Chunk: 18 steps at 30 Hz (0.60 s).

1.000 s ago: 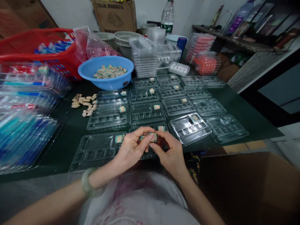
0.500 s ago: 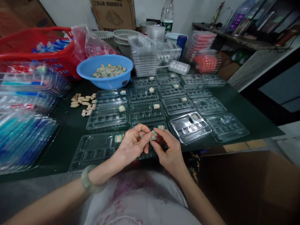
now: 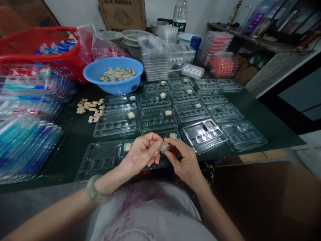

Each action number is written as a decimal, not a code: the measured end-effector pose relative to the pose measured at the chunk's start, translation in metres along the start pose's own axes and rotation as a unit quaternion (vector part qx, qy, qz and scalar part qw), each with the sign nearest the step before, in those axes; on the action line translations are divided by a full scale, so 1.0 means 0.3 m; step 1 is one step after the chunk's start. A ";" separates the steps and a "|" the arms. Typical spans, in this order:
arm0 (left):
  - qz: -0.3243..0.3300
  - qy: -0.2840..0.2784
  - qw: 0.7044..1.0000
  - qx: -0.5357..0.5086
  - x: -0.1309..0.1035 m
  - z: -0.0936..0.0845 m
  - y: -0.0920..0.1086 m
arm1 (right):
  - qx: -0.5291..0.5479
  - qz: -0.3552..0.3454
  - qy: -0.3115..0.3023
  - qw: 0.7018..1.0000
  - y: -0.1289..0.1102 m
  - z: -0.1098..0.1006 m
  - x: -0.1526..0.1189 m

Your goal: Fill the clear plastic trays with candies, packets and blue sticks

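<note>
Your left hand and right hand meet almost tip to tip, both pinching: left thumb and forefinger grip small striped pieces from the left, right thumb and forefinger close on the same bunch from the right. So the pieces sit right between the two sets of fingertips, touching both, neither hand nearer. Count can't be told, fingers cover too much; long axis can't be told either, though the faces look tilted. Your other left fingers curl loosely below the bunch. Key relation: a half-hidden tray lies under and just beyond your hands, and the striped stack in its compartment shows just past your right forefinger, so the right hand looks nearer to it. Close on the left of your left hand, a front tray, long side running roughly left to right, carries a second stack just beside your left knuckles. Beyond your right hand and to its right, a shiny tray has a third stack toward its far side. Blue basin with loose pieces is well apart, ahead and left of your left hand.
</note>
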State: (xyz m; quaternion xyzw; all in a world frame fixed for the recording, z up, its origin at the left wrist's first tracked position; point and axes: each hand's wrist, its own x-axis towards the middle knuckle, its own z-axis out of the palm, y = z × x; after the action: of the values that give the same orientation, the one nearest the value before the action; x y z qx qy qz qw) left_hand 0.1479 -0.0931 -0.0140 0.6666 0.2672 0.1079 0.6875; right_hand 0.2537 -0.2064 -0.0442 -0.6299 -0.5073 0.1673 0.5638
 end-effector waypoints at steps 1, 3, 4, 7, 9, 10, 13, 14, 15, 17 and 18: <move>-0.001 -0.004 1.000 -0.006 -0.001 0.000 0.001 | 0.003 0.010 0.006 1.000 -0.001 -0.001 0.000; -0.004 -0.005 1.000 -0.011 -0.002 0.003 0.006 | 0.010 0.024 0.018 0.999 -0.004 -0.002 0.001; -0.005 -0.003 1.000 -0.009 -0.002 0.005 0.008 | 0.013 0.029 0.021 0.999 -0.004 -0.003 0.001; -0.004 0.019 1.000 0.009 -0.003 0.011 0.015 | 0.011 0.034 0.017 0.999 -0.005 -0.004 0.001; 0.000 0.030 0.999 0.020 -0.003 0.015 0.015 | 0.003 0.037 0.016 0.999 -0.007 -0.002 0.001; 0.001 0.032 0.999 0.022 -0.002 0.017 0.014 | -0.002 0.039 0.022 0.999 -0.007 0.001 0.001; 0.002 0.026 0.999 0.029 -0.002 0.019 0.012 | -0.004 0.047 0.050 0.998 -0.010 0.012 -0.003; 0.003 0.024 0.999 0.035 -0.001 0.018 0.013 | 0.000 0.051 0.057 0.997 -0.011 0.016 -0.005; 0.004 0.021 0.999 0.041 -0.001 0.018 0.016 | 0.008 0.057 0.063 0.996 -0.011 0.018 -0.007; 0.004 0.017 0.998 0.053 0.000 0.018 0.024 | 0.039 0.076 0.070 0.994 -0.009 0.018 -0.010; 0.003 0.019 0.998 0.058 0.000 0.018 0.030 | 0.063 0.090 0.069 0.991 -0.008 0.015 -0.011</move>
State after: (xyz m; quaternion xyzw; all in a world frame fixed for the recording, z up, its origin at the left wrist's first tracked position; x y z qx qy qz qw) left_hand 0.1525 -0.0971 -0.0055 0.7040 0.2839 0.1066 0.6422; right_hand 0.2476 -0.2071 -0.0447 -0.6464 -0.3965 0.2055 0.6187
